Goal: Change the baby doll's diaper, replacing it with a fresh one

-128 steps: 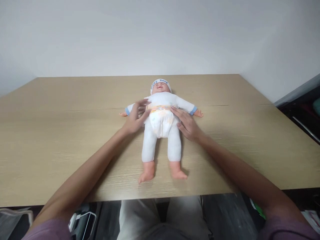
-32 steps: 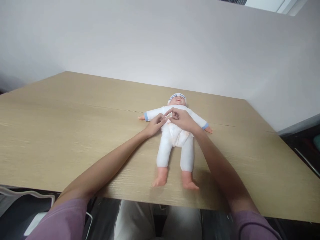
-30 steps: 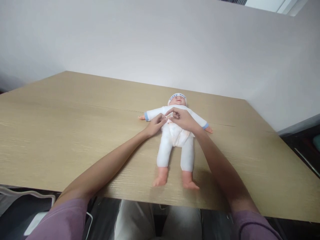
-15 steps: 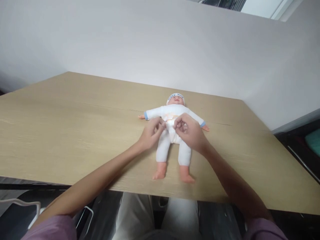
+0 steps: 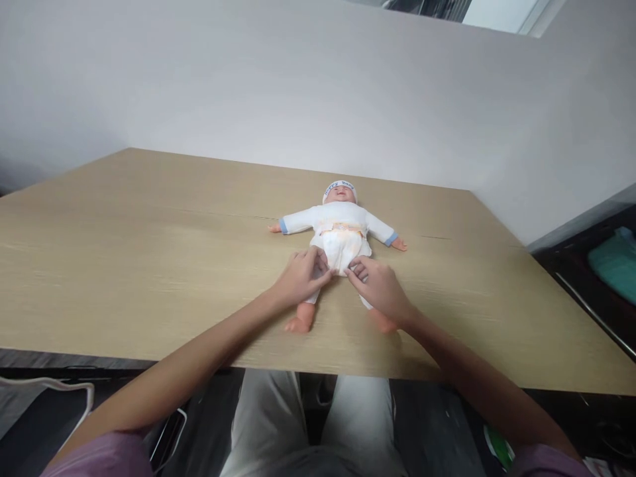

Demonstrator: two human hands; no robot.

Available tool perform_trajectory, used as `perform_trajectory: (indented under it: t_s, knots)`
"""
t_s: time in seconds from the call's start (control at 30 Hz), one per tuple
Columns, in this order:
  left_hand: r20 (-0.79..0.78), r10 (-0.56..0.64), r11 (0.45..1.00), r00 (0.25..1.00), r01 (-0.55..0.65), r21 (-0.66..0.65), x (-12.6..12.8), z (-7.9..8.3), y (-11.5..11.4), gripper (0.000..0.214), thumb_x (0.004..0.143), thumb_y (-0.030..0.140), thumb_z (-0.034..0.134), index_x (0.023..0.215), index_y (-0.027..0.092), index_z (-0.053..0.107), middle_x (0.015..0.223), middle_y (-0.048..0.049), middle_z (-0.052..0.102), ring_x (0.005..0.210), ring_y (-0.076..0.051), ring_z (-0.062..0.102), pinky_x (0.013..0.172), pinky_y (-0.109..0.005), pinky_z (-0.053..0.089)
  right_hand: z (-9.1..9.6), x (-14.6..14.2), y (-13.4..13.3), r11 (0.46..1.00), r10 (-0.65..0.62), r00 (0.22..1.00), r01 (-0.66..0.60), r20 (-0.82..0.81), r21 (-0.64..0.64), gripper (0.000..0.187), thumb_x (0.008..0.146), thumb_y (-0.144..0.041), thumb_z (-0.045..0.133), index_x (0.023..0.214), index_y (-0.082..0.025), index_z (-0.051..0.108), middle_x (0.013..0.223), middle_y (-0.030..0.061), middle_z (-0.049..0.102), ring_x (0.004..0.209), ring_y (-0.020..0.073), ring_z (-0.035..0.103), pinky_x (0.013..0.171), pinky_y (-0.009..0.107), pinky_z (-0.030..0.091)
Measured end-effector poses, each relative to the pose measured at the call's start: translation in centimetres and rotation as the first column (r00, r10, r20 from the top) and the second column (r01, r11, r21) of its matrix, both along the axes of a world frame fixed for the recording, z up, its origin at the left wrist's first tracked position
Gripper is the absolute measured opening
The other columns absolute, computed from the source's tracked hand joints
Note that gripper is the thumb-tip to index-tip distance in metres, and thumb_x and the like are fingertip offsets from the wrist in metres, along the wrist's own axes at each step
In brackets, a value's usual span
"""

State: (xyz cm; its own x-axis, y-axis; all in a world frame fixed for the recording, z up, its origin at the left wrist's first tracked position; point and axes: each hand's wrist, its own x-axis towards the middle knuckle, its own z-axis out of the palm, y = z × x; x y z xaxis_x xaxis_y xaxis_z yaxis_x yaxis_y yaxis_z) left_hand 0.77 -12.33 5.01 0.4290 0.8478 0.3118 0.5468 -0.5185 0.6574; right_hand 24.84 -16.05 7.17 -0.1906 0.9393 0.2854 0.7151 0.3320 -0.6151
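Observation:
A baby doll (image 5: 342, 213) in a white suit with blue cuffs lies on its back, its head away from me and its legs apart toward me. Around its hips is a white diaper (image 5: 342, 246) with an orange-patterned band at the waist. My left hand (image 5: 308, 273) pinches the diaper's edge at the crotch, on the left side. On the right side, my right hand (image 5: 373, 281) pinches the matching edge with thumb and fingers. Both hands partly cover the doll's legs.
The doll rests on a wide wooden table (image 5: 149, 265) set against a pale wall (image 5: 298, 79). A dark rack with a teal item (image 5: 616, 265) stands past the table's right edge. A white metal frame (image 5: 89, 397) shows at lower left.
Both hands have moved down from the waist to the crotch of the diaper. The orange waistband now shows fully, and the doll's legs are spread wider.

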Motion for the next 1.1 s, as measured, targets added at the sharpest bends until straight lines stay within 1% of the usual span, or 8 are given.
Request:
perform_trajectory:
  t_s: [0.1,0.23,0.37,0.53,0.73,0.9,1.0,1.1]
  knots:
    - [-0.061,0.021,1.0,0.998,-0.022,-0.015,0.3,0.0,0.3,0.033,0.104,0.055,0.069,0.104,0.024,0.058,0.095,-0.003,0.077,0.095,-0.029,0.068,0.097,-0.045,0.043,-0.1,-0.3,0.2,1.0,0.017,0.999,-0.017,0.052,0.01,0.015,0.104,-0.027,0.072,0.09,-0.023,0.069,0.074,-0.0013,0.072,0.067,0.0175,0.064,0.069,0.031,0.043]
    - [-0.15,-0.027,1.0,0.988,0.026,-0.005,0.3,0.0,0.9,0.036,0.106,0.055,0.067,0.09,0.024,0.06,0.088,-0.0038,0.074,0.095,-0.029,0.064,0.092,-0.044,0.04,-1.1,-0.2,0.1,0.996,0.009,0.992,-0.02,0.129,0.082,0.015,0.104,-0.026,0.072,0.09,-0.022,0.071,0.089,0.003,0.074,0.076,0.0188,0.066,0.071,0.032,0.041]
    - [-0.1,-0.052,0.999,0.994,0.05,-0.014,0.0,-0.2,1.4,0.035,0.105,0.05,0.068,0.085,0.023,0.06,0.083,-0.0021,0.071,0.09,-0.026,0.062,0.089,-0.041,0.038,-1.7,-0.2,-0.4,0.996,-0.003,0.99,-0.01,0.141,0.087,0.006,0.106,-0.026,0.071,0.105,-0.022,0.075,0.102,0.0056,0.076,0.084,0.0205,0.07,0.076,0.032,0.046]
    - [-0.039,-0.066,0.998,0.997,0.066,0.012,-0.5,-0.8,1.2,0.028,0.106,0.042,0.067,0.087,0.022,0.063,0.083,-0.0011,0.069,0.091,-0.025,0.06,0.09,-0.041,0.039,-1.6,-0.4,-1.3,0.998,0.016,0.992,-0.024,0.127,0.059,0.011,0.106,-0.025,0.068,0.115,-0.022,0.074,0.113,0.007,0.074,0.085,0.0203,0.072,0.078,0.033,0.053]
    - [0.028,-0.074,0.993,0.997,0.071,0.099,-0.8,-1.0,0.9,0.021,0.108,0.039,0.066,0.096,0.021,0.067,0.111,-0.0077,0.067,0.106,-0.026,0.06,0.097,-0.043,0.046,-1.9,-0.7,-1.9,0.99,0.055,0.99,-0.071,0.128,0.125,0.021,0.107,-0.026,0.066,0.126,-0.02,0.07,0.133,0.0153,0.07,0.12,0.0309,0.073,0.1,0.044,0.061]
    - [0.052,-0.069,0.992,0.996,0.063,0.108,-0.8,-1.0,0.8,0.02,0.108,0.039,0.068,0.1,0.022,0.07,0.13,-0.0106,0.067,0.12,-0.03,0.059,0.107,-0.047,0.047,-2.2,-0.6,-2.0,0.987,0.072,0.99,-0.088,0.118,0.137,0.026,0.106,-0.027,0.067,0.131,-0.019,0.068,0.141,0.0177,0.068,0.131,0.0339,0.068,0.11,0.049,0.059]
    - [0.034,-0.092,0.989,0.995,0.088,0.119,-0.8,-0.8,0.9,0.019,0.11,0.037,0.066,0.1,0.022,0.07,0.132,-0.0094,0.069,0.117,-0.028,0.058,0.104,-0.046,0.046,-2.1,-0.6,-2.0,0.989,0.088,0.99,-0.1,0.107,0.111,0.026,0.107,-0.028,0.067,0.132,-0.021,0.067,0.142,0.0159,0.069,0.131,0.0336,0.067,0.112,0.05,0.057]
    - [0.013,-0.156,0.982,0.988,0.154,0.11,-0.8,-0.6,1.3,0.021,0.111,0.037,0.064,0.097,0.022,0.067,0.117,-0.0065,0.073,0.105,-0.026,0.057,0.097,-0.044,0.044,-1.6,-0.6,-1.7,0.991,0.117,0.989,-0.122,0.089,0.06,0.024,0.107,-0.03,0.068,0.129,-0.021,0.065,0.133,0.0142,0.074,0.125,0.0327,0.068,0.109,0.05,0.056]
